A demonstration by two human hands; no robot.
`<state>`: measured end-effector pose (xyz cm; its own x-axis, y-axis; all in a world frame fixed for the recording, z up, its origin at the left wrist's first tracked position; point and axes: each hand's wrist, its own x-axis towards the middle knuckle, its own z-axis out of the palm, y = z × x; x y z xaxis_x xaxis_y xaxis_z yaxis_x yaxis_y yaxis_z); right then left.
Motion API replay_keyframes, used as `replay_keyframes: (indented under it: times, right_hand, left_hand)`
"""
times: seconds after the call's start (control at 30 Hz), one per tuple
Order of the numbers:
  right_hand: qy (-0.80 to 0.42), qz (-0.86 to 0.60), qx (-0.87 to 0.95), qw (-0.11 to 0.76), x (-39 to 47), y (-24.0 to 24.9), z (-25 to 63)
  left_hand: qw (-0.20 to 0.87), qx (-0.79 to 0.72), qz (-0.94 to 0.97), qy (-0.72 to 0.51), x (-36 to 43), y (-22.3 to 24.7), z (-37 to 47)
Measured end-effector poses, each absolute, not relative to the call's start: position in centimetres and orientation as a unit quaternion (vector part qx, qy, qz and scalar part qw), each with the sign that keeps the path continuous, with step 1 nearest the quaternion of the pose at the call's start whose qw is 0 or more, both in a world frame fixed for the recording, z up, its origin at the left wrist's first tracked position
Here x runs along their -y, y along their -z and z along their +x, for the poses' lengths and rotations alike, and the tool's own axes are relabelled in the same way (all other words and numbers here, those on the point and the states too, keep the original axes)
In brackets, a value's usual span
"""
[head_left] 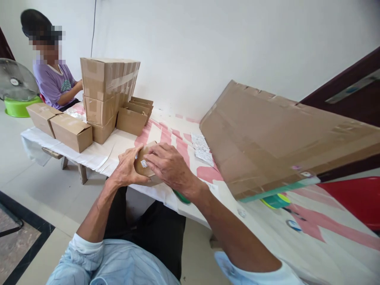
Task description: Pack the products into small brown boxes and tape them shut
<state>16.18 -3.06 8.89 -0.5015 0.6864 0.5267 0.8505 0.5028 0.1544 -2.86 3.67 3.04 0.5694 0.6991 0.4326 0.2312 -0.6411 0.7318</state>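
A small brown cardboard box [142,169] with a white label on its face is held at the table's front edge. My left hand [127,165] grips its left side, thumb along the near edge and fingers round the far side. Over the box's right part lies my right hand [170,164], fingers bent against it close to the label; its fingertips are partly hidden. A green item [181,197] shows in part beneath my right wrist.
Stacked cardboard boxes [102,93] and open cartons [133,116] stand to the left. A large cardboard sheet [285,142] leans at the right. Near it lie a patterned packet [202,148] and a green-yellow tape roll [276,201]. Another person [55,89] sits at the far left.
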Motion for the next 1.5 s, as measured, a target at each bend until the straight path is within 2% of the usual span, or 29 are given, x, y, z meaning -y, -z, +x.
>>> replay_keyframes:
  times: [0.1,0.23,0.6,0.73,0.93,1.0,1.17,1.5]
  right_hand:
    - [0.235,-0.466,0.844,0.125,2.4,-9.0,16.3]
    - [0.264,-0.459,0.844,0.083,2.3,-9.2,16.6]
    - [0.236,-0.462,0.85,0.086,1.9,-9.3,16.2]
    - [0.181,-0.461,0.854,0.162,1.9,-8.8,16.2]
    - [-0.016,-0.449,0.772,0.449,3.8,-9.9,17.1]
    - [-0.037,-0.477,0.721,0.5,4.5,-10.3,18.3]
    - [-0.001,-0.579,0.626,0.522,5.4,-7.7,24.6]
    - [-0.01,-0.791,0.407,0.457,9.1,4.8,42.6]
  left_hand:
    - [0.3,-0.275,0.835,-0.37,-3.4,-3.0,-2.3]
    - [0.296,-0.275,0.84,-0.361,-3.4,-2.9,-2.2]
    - [0.287,-0.273,0.845,-0.358,-3.2,-3.1,-2.0]
    - [0.287,-0.273,0.844,-0.362,-3.2,-3.3,-2.0]
    - [0.287,-0.292,0.841,-0.354,-3.7,-3.4,-2.6]
    - [0.284,-0.296,0.839,-0.357,-4.0,-3.2,-2.9]
    - [0.3,-0.282,0.836,-0.362,-5.4,-2.2,-4.5]
    - [0.322,-0.321,0.805,-0.381,-8.3,0.3,-8.3]
